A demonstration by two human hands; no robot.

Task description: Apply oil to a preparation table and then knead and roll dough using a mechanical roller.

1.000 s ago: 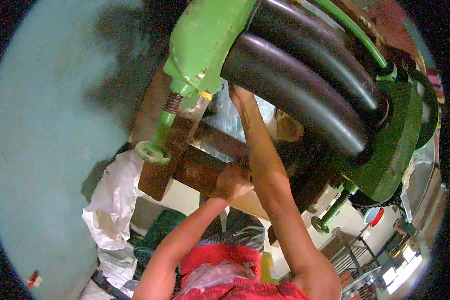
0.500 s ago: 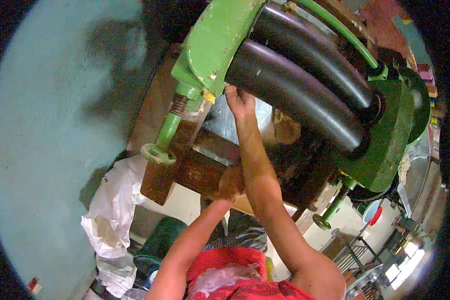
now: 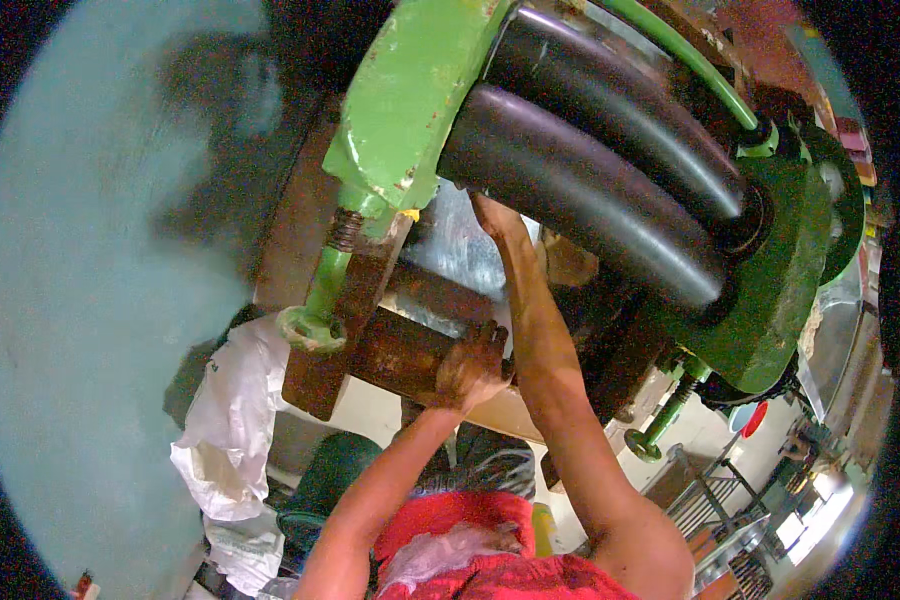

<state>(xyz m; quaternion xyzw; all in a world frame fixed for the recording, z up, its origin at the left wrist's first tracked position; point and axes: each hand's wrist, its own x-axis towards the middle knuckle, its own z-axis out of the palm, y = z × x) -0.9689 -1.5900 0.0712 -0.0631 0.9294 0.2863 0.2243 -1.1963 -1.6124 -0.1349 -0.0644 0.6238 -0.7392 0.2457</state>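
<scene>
Beneath two dark rollers (image 3: 590,190) in a green machine frame (image 3: 420,90), my right hand (image 3: 494,215) reaches up to a shiny metal sheet (image 3: 450,245). Its fingertips are partly hidden at the lower roller's underside, so I cannot tell whether they grip. Below it, beside my right forearm, my left hand (image 3: 470,372) has curled fingers at the brown lower frame (image 3: 390,340) of the machine. What those fingers hold, if anything, I cannot make out.
A teal wall (image 3: 80,280) fills the left, with white sacks (image 3: 225,420) against it. Green screw handles (image 3: 312,328) hang from both ends of the machine. At lower right are a red round object (image 3: 755,420), a metal rack (image 3: 705,500) and a bright opening (image 3: 820,515).
My right hand has shifted slightly to the right and lower along the sheet. My left hand has moved up and its curled fingers show more clearly. The whole view has shifted slightly.
</scene>
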